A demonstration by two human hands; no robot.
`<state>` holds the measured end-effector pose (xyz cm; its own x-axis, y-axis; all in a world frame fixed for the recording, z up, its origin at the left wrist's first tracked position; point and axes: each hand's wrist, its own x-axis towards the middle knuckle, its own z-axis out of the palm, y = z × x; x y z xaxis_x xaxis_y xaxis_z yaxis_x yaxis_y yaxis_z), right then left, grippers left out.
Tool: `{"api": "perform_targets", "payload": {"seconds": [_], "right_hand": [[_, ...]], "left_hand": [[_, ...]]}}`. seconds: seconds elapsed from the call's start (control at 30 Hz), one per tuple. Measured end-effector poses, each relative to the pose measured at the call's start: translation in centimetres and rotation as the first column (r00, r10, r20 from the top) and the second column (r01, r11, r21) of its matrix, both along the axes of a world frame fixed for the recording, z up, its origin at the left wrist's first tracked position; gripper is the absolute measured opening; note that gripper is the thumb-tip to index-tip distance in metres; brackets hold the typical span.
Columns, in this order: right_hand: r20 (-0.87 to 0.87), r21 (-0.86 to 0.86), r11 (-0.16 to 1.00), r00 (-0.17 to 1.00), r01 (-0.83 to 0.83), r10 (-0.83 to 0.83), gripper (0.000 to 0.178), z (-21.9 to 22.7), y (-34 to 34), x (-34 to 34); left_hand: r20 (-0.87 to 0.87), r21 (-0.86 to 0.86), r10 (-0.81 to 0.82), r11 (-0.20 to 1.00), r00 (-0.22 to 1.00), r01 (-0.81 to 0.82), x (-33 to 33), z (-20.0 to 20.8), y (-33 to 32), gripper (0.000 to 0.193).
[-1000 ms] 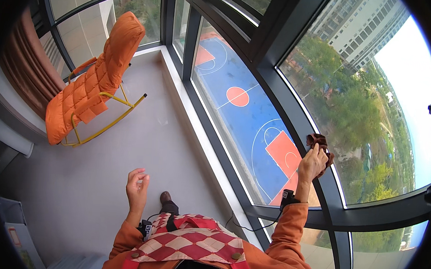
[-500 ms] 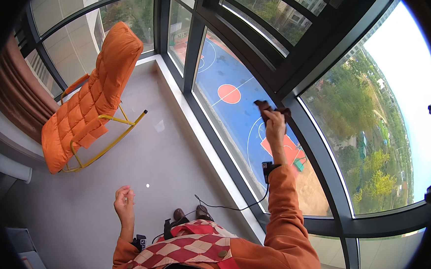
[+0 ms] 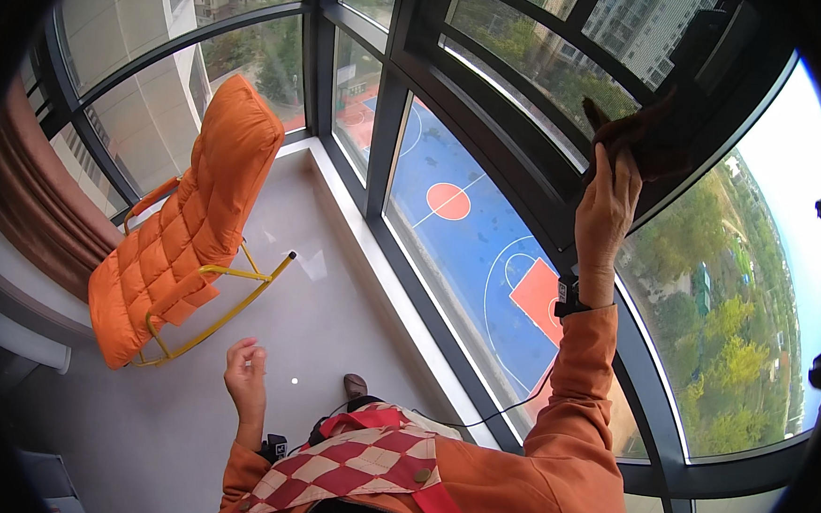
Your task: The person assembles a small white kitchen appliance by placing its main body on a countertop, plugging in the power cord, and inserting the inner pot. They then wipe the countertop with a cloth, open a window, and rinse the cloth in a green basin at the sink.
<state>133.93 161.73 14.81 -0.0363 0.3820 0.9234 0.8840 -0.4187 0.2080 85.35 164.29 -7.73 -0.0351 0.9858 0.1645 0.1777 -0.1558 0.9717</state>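
My right hand [image 3: 609, 203] is raised high, with its fingers against a dark brown cloth [image 3: 639, 134]. The cloth lies bunched over the dark window frame [image 3: 551, 185], beside the handle side of the tilted pane. Part of it blends into the dark frame, so its edges are hard to make out. Lower down, my left hand [image 3: 246, 378] hangs in front of me over the floor, loosely curled with the fingers a little apart and nothing in it.
An orange quilted rocking chair [image 3: 187, 229] with yellow metal runners stands on the left, by a brown curtain [image 3: 47, 206]. A white sill [image 3: 361, 225] runs along the tall windows. A black cable [image 3: 476, 422] hangs from my right wrist. One shoe [image 3: 355, 386] shows on the grey floor [image 3: 184, 431].
My right hand has moved up and to the right with the cloth, from the lower frame onto the upper window frame. The left hand stays nearly in place. The view has shifted slightly.
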Motion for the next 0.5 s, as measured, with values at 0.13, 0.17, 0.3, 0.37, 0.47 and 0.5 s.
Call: {"api": "perform_targets", "payload": {"seconds": [0.13, 0.17, 0.3, 0.37, 0.47, 0.5], "right_hand": [[-0.230, -0.091, 0.996, 0.973, 0.012, -0.033, 0.049, -5.5, 4.9, 1.2], [-0.376, -0.016, 0.991, 0.919, -0.132, 0.116, 0.044, -7.2, 6.5, 1.2], [-0.151, -0.294, 0.903, 0.917, 0.314, -0.368, 0.021, -11.4, 10.6, 2.0], [-0.081, -0.271, 0.906, 0.930, 0.326, -0.359, 0.017, -11.9, 13.3, 2.4], [0.050, -0.213, 0.907, 0.932, 0.362, -0.360, 0.016, -11.9, 18.5, 3.1], [0.059, -0.179, 0.924, 0.941, 0.338, -0.333, 0.017, -12.1, 20.5, 2.9]], "left_hand": [[0.057, 0.076, 0.055, 0.995, 0.997, -0.059, 0.9, 0.1, 5.2, 0.008], [0.070, 0.073, 0.068, 0.995, 0.995, -0.073, 0.9, 0.2, 6.4, 0.008], [0.088, 0.045, 0.085, 0.995, 0.992, -0.089, 1.2, -0.1, 10.3, 0.008], [0.035, 0.012, 0.100, 0.995, 0.994, -0.100, 1.4, -0.2, 12.4, 0.007], [0.001, 0.018, 0.083, 0.996, 0.997, -0.083, 2.0, -0.4, 16.2, 0.006], [0.010, 0.019, 0.066, 0.998, 0.998, -0.066, 2.0, -0.4, 17.4, 0.006]]}}
